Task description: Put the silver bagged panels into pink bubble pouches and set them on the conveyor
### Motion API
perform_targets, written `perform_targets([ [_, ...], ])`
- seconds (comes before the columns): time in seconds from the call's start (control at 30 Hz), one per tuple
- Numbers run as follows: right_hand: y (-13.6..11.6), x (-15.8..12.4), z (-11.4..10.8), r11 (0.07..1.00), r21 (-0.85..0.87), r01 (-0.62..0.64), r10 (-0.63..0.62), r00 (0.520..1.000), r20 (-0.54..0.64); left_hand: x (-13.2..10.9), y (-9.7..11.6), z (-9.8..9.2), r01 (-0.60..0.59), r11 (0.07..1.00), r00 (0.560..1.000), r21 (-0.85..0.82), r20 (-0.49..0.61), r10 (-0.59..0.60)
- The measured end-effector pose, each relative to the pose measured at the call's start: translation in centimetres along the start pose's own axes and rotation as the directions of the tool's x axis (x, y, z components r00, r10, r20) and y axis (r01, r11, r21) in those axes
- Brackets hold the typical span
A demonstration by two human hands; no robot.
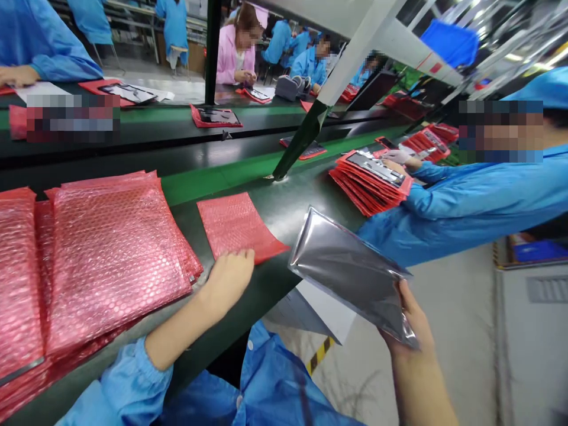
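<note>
One silver-grey antistatic bag (346,266) slants right of the frame's centre, its lower-right end pinched between the thumb and fingers of the right hand (415,325). The left hand (231,281), fingers curled, is at the near edge of a red bubble-wrap pouch (239,222) in the middle of the frame; whether it grips that edge, I cannot tell. Stacked bubble-wrap pouches (115,254) cover the dark green bench (270,290) at left; a co-worker in blue (470,207) is at right.
</note>
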State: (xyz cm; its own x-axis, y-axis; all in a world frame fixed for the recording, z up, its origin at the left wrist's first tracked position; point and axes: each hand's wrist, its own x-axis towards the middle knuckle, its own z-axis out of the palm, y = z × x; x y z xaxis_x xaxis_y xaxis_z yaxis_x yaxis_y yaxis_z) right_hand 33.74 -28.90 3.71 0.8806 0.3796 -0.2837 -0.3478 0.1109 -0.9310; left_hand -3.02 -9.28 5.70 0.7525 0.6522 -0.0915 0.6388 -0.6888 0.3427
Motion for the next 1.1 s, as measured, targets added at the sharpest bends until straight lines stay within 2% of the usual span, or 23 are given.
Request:
perform_targets([
  [0.03, -0.5, -0.2, 0.1, 0.999, 0.034, -0.019, 0.020, 0.999, -0.042, -0.6, 0.7, -1.5, -0.081, 0.989, 0.994, -0.121, 0.061, 0.089],
  [0.07, -0.9, -0.4, 0.3, 0.997, 0.066, -0.032, 0.037, 0.997, -0.070, -1.2, 1.2, -3.0, -0.174, 0.943, 0.968, -0.285, 0.125, 0.216],
  [0.1, -1.2, -0.5, 0.5, 0.996, 0.090, -0.030, 0.037, 0.996, -0.081, -1.6, 1.6, -4.5, -0.250, 0.851, 0.919, -0.462, 0.162, 0.358],
  [0.13, -1.4, -0.5, 0.8, 0.994, 0.108, -0.018, 0.027, 0.996, -0.080, -1.9, 1.8, -5.9, -0.288, 0.748, 0.871, -0.598, 0.163, 0.464],
  [0.17, -1.7, -0.4, 1.0, 0.991, 0.131, -0.008, 0.018, 0.997, -0.076, -1.9, 1.8, -6.9, -0.297, 0.690, 0.854, -0.660, 0.139, 0.501],
  [0.2, -1.9, -0.2, 1.2, 0.986, 0.164, -0.003, 0.015, 0.997, -0.076, -1.7, 1.6, -7.6, -0.285, 0.709, 0.884, -0.645, 0.109, 0.454],
  [0.23, -2.1, 0.0, 1.3, 0.978, 0.208, -0.002, 0.018, 0.997, -0.074, -1.2, 1.2, -7.8, -0.235, 0.799, 0.944, -0.553, 0.066, 0.323],
  [0.27, -2.3, 0.3, 1.4, 0.966, 0.257, -0.004, 0.025, 0.997, -0.075, -0.5, 0.6, -7.6, -0.135, 0.906, 0.990, -0.402, -0.013, 0.142],
  [0.3, -2.4, 0.5, 1.5, 0.952, 0.305, -0.013, 0.037, 0.997, -0.073, 0.4, -0.1, -7.1, -0.001, 0.973, 0.994, -0.232, -0.109, -0.025],
  [0.33, -2.5, 0.7, 1.6, 0.940, 0.341, -0.027, 0.053, 0.996, -0.066, 1.5, -0.9, -6.4, 0.128, 0.988, 0.971, -0.084, -0.195, -0.142],
  [0.37, -2.5, 0.9, 1.6, 0.931, 0.362, -0.042, 0.067, 0.996, -0.057, 2.8, -1.9, -5.5, 0.222, 0.975, 0.943, 0.025, -0.259, -0.208],
  [0.47, -2.0, 1.1, 1.7, 0.939, 0.338, -0.067, 0.085, 0.996, -0.040, 6.4, -4.2, -3.1, 0.298, 0.944, 0.899, 0.139, -0.374, -0.228],
  [0.53, -1.3, 1.0, 1.7, 0.954, 0.294, -0.059, 0.068, 0.998, -0.018, 7.9, -4.6, -1.7, 0.333, 0.936, 0.846, 0.112, -0.474, -0.244],
  [0.57, -0.8, 0.9, 1.7, 0.960, 0.274, -0.057, 0.062, 0.998, -0.009, 8.2, -4.3, -1.0, 0.333, 0.939, 0.834, 0.090, -0.492, -0.249],
  [0.6, -0.4, 0.9, 1.7, 0.964, 0.258, -0.058, 0.061, 0.998, -0.005, 8.3, -3.7, -0.1, 0.312, 0.948, 0.845, 0.070, -0.475, -0.244],
  [0.67, 0.5, 0.8, 1.7, 0.968, 0.242, -0.069, 0.073, 0.997, -0.007, 7.6, -1.7, 1.9, 0.214, 0.976, 0.915, 0.041, -0.359, -0.185],
  [0.73, 1.3, 0.6, 1.7, 0.970, 0.230, -0.079, 0.083, 0.997, -0.009, 6.4, 0.4, 4.2, 0.051, 0.998, 0.969, 0.020, -0.242, -0.045],
  [0.83, 2.5, 0.3, 1.7, 0.977, 0.190, -0.093, 0.091, 0.996, 0.018, 4.9, 1.9, 6.7, -0.128, 0.991, 0.968, 0.029, -0.212, 0.132],
  [0.9, 3.4, -0.2, 1.6, 0.980, 0.156, -0.120, 0.111, 0.991, 0.070, 4.7, 1.4, 6.9, -0.099, 0.993, 0.970, 0.065, -0.218, 0.111],
  [1.03, 4.9, -1.1, 1.7, 0.973, 0.129, -0.192, 0.177, 0.977, 0.116, 5.3, -1.1, 5.3, 0.157, 0.981, 0.963, 0.116, -0.239, -0.126],
  [1.1, 5.6, -1.5, 1.8, 0.970, 0.130, -0.206, 0.192, 0.975, 0.116, 5.4, -2.1, 4.7, 0.210, 0.970, 0.959, 0.122, -0.221, -0.180],
])
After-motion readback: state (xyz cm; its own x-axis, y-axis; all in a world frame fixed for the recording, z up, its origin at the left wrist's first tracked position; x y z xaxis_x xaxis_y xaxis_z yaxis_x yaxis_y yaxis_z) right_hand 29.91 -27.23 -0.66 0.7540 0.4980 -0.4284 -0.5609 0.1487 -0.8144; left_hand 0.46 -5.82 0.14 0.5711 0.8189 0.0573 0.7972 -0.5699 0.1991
